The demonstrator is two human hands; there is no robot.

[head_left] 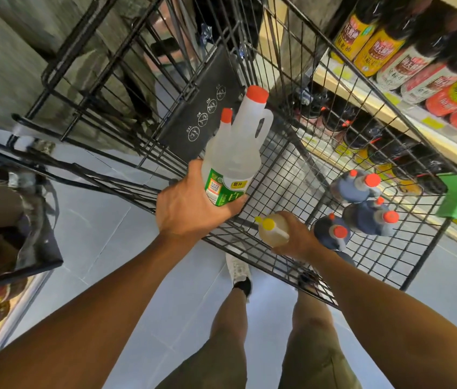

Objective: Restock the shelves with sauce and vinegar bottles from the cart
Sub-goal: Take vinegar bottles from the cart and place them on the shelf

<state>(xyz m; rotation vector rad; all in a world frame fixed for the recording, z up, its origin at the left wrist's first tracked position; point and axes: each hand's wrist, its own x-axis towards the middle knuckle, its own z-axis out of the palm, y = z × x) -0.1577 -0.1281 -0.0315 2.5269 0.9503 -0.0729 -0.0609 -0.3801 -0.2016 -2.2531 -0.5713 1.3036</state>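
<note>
Left hand (191, 204) grips 1 clear bottle (233, 153), neck pointing away; right hand (301, 238) grips 1 amber bottle (273, 233), cap leftward; 3 dark bottles (352, 189) in cart (283, 175).

Black panel (202, 113) on the cart (292, 164): white "YES", "NO", "NO" beside round pictograms. Green label (220, 192) on the clear bottle (230, 158): a QR code and a large white "白", partly cut off. Shelf bottles (407, 63): red and yellow labels with Chinese characters, too blurred to read.

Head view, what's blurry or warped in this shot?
Head view: the left hand and its clear bottle are sharp; the cart frame at upper left looks motion-smeared; wide-angle bends the shelf edge and cart wires.
</note>
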